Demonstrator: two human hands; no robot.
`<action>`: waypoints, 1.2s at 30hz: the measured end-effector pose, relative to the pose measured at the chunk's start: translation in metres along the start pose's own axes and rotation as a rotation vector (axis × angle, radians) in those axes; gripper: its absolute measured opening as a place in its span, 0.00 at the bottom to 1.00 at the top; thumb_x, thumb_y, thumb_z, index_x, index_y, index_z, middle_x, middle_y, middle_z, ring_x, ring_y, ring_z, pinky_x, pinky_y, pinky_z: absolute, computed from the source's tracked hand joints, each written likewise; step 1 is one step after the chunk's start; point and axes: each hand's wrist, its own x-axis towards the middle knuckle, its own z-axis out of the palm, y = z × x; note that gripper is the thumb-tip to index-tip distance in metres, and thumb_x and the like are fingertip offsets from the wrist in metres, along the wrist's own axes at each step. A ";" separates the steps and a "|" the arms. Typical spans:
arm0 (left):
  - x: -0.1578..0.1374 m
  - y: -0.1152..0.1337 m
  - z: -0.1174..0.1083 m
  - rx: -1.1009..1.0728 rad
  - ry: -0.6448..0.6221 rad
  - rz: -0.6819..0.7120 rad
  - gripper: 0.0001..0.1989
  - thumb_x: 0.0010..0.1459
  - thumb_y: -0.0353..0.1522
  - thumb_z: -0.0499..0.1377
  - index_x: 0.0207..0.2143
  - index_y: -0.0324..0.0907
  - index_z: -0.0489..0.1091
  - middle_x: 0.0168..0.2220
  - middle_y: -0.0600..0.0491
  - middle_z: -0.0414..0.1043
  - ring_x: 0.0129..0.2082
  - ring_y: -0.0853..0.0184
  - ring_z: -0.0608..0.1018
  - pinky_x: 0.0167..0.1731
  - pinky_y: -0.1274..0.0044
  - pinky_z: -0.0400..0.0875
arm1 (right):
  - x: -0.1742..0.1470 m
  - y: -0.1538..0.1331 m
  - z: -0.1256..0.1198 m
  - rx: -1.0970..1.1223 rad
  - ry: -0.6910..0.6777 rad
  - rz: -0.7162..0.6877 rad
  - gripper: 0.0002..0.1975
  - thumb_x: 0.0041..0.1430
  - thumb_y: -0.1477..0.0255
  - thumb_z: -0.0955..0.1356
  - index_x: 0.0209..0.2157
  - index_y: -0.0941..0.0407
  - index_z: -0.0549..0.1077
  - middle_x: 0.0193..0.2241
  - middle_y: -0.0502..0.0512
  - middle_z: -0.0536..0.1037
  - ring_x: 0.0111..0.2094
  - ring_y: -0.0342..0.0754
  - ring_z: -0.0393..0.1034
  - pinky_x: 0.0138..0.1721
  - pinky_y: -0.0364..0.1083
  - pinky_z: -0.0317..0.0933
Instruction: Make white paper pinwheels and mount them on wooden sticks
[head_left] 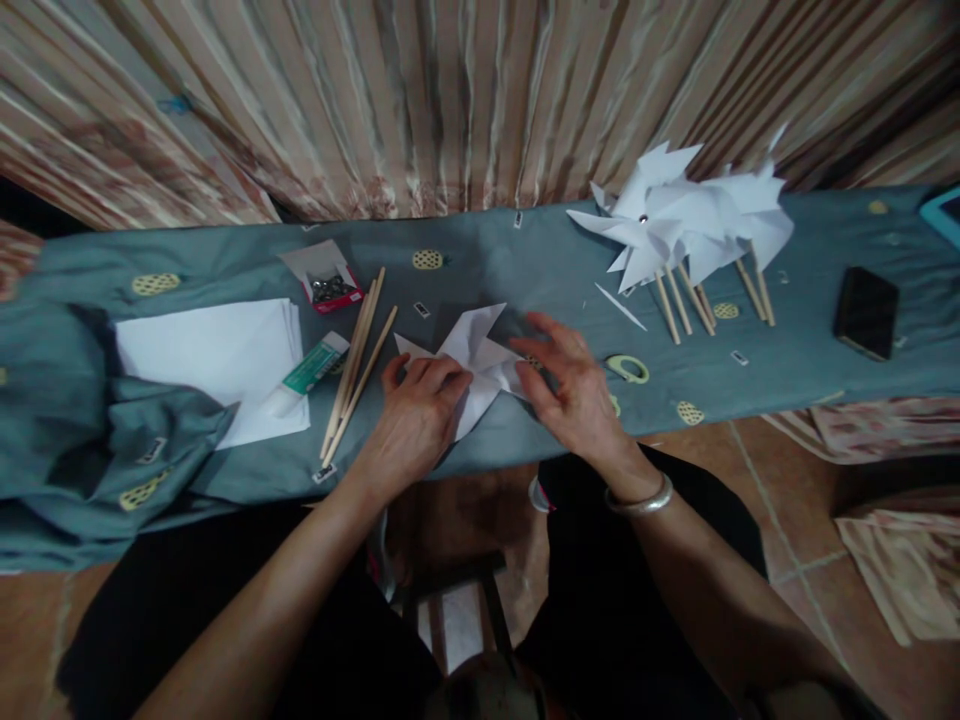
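Observation:
A white paper pinwheel (478, 338) with folded blades lies on the cloth in front of me. My left hand (418, 412) grips it from the left, its bent fingers pressed on the paper near the centre. On the other side, my right hand (574, 388) is open, fingers apart, with thumb and fingertips close to the right blade; whether they touch it I cannot tell. Left of the pinwheel lie several wooden sticks (354, 370), a green and white glue stick (311, 370) and a small red box (330, 288) of metal thumbtacks.
A stack of white paper (214, 345) lies at the left beside bunched cloth (97, 440). Several finished pinwheels (675, 215) on sticks are piled at the back right. Scissors with a light green handle (628, 369), a paper strip (621, 306) and a black phone (867, 312) lie on the right.

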 end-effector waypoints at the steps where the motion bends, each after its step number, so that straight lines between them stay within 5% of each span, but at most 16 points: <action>1: 0.000 0.000 0.000 0.001 -0.005 -0.002 0.18 0.59 0.26 0.49 0.49 0.41 0.71 0.48 0.44 0.71 0.49 0.54 0.70 0.56 0.53 0.54 | 0.003 0.004 0.001 0.017 0.037 0.040 0.15 0.63 0.69 0.63 0.49 0.55 0.73 0.57 0.61 0.70 0.58 0.56 0.63 0.59 0.60 0.58; 10: 0.000 0.000 0.002 0.031 0.047 -0.002 0.17 0.58 0.26 0.51 0.48 0.42 0.72 0.48 0.45 0.70 0.53 0.52 0.64 0.55 0.52 0.53 | 0.023 0.003 0.019 0.024 -0.006 0.256 0.25 0.55 0.64 0.69 0.53 0.56 0.68 0.39 0.58 0.81 0.39 0.54 0.76 0.42 0.54 0.69; 17: -0.003 -0.001 0.006 0.039 0.074 -0.010 0.18 0.59 0.28 0.52 0.50 0.41 0.71 0.49 0.43 0.69 0.54 0.51 0.63 0.55 0.52 0.53 | 0.032 -0.011 0.029 -0.170 -0.069 0.231 0.33 0.52 0.60 0.71 0.56 0.60 0.64 0.38 0.61 0.80 0.40 0.58 0.75 0.42 0.55 0.68; 36: -0.004 0.003 0.008 0.021 0.069 -0.058 0.18 0.60 0.28 0.52 0.50 0.42 0.72 0.51 0.44 0.70 0.55 0.51 0.63 0.56 0.53 0.51 | 0.040 -0.015 0.022 -0.274 -0.256 0.197 0.34 0.53 0.66 0.70 0.58 0.64 0.61 0.43 0.65 0.79 0.44 0.59 0.74 0.44 0.53 0.66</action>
